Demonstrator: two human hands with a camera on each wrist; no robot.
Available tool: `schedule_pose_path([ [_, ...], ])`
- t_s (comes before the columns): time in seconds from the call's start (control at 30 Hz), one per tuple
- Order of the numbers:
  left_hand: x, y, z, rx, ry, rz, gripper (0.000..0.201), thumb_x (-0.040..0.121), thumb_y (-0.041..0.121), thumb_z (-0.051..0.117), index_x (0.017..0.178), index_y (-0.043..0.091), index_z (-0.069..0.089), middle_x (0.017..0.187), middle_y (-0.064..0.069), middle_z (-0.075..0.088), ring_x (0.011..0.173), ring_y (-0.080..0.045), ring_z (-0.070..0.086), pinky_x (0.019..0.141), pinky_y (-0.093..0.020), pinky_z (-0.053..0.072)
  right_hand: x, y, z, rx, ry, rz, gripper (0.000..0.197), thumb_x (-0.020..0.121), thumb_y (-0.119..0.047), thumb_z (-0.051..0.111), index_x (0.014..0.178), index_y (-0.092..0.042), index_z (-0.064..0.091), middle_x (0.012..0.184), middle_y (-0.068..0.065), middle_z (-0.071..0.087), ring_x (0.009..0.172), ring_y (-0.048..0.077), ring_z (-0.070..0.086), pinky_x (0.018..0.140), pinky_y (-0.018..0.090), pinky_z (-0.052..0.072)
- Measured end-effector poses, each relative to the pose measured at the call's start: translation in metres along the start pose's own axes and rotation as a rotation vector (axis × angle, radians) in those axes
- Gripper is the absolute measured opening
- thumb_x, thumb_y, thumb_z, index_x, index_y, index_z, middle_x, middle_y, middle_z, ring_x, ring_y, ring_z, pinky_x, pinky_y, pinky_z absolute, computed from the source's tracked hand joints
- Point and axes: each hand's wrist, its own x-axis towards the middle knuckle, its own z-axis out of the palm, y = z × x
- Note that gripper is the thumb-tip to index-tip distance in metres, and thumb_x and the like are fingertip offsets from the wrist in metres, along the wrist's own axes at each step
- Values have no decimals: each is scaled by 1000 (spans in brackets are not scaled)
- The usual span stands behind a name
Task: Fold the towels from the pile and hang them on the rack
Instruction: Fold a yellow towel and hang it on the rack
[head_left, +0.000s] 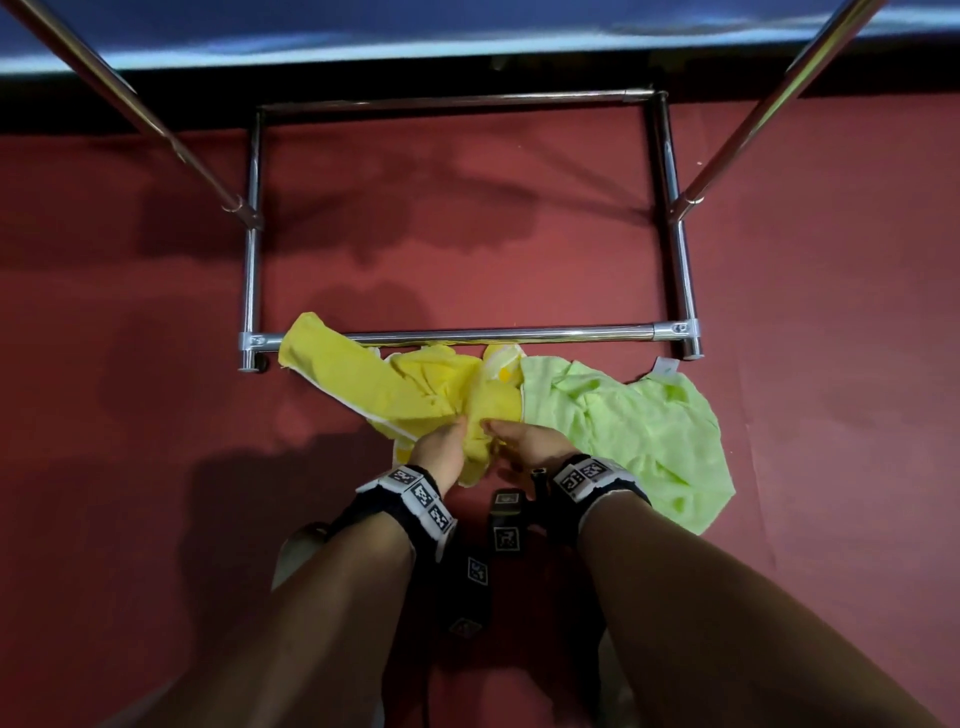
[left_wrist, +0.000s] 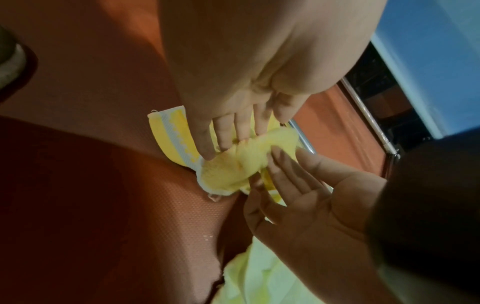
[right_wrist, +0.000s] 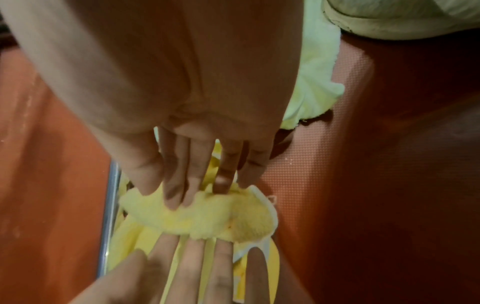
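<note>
A crumpled yellow towel (head_left: 395, 387) lies on the red floor against the front base bar of the chrome rack (head_left: 519, 334). A light green towel (head_left: 649, 431) lies spread to its right. My left hand (head_left: 444, 449) and right hand (head_left: 522, 441) meet at the yellow towel's near end. In the wrist views both hands have straight fingers that touch a bunched fold of the yellow towel (left_wrist: 233, 164) (right_wrist: 207, 222) from opposite sides. The left hand's fingers (left_wrist: 228, 133) come from above, the right hand (left_wrist: 306, 201) from below right. No finger curls round the cloth.
The rack's slanted uprights (head_left: 130, 104) (head_left: 769, 104) rise at left and right above its rectangular base frame (head_left: 252, 234). A dark baseboard and a blue wall (head_left: 467, 36) close off the far side. A shoe (head_left: 296, 551) shows under my left forearm.
</note>
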Motion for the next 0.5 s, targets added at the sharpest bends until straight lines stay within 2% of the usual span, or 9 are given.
schedule_pose_path([
  [0.07,0,4,0,-3,9,24,26,98,26,57,118,22,73,114,-11,71,96,-23,61,101,-46,52,-5,-8,4,54,-87,17,15,96,-27,66,105,-17,73,96,-3,74,84,15,62,57,24,49],
  [0.1,-2,6,-1,-12,16,15,19,94,26,61,97,33,79,94,-3,72,86,-21,61,95,-45,55,-7,-13,7,77,-139,31,12,100,-29,60,102,-21,69,89,-8,74,83,13,61,58,25,47],
  [0.13,-6,9,-3,-11,29,9,23,91,28,63,76,37,78,79,7,70,81,-20,60,90,-40,56,-10,-19,9,77,-175,52,12,102,-30,55,98,-22,63,80,-10,73,81,13,59,58,25,45],
  [0.17,-13,14,-7,-6,32,13,27,93,29,63,69,35,74,74,14,68,81,-18,60,87,-37,53,-15,-24,13,52,-194,55,15,104,-32,51,94,-22,59,72,-9,73,76,13,60,57,25,44],
  [0.23,-25,21,-15,-45,48,37,17,98,30,59,87,29,73,84,11,70,92,-19,60,89,-35,48,-28,-33,21,-9,-170,41,20,104,-32,51,91,-18,56,67,-2,73,66,17,64,57,26,44],
  [0.3,-33,26,-23,-114,102,92,18,97,26,62,103,13,74,83,5,68,85,-20,59,82,-30,47,-44,-38,27,-50,-123,26,25,103,-29,54,84,-12,53,59,5,69,54,24,64,58,29,47],
  [0.4,-51,36,-30,-189,71,120,23,82,23,74,96,4,75,56,6,64,69,-24,56,72,-35,46,-71,-47,29,-130,-95,-28,31,100,-23,57,73,-8,51,48,5,57,46,24,56,60,32,46],
  [0.43,-57,39,-30,-234,42,118,25,73,22,75,90,4,74,56,1,64,71,-26,59,74,-42,51,-80,-49,30,-150,-100,-61,31,99,-19,58,70,-7,53,47,4,55,43,23,54,63,36,47],
  [0.5,-63,41,-33,-306,19,130,9,69,15,70,75,8,72,67,-19,69,75,-34,63,81,-60,54,-103,-55,33,-191,-114,-133,32,97,-13,59,66,-7,54,46,5,50,42,22,51,68,41,52],
])
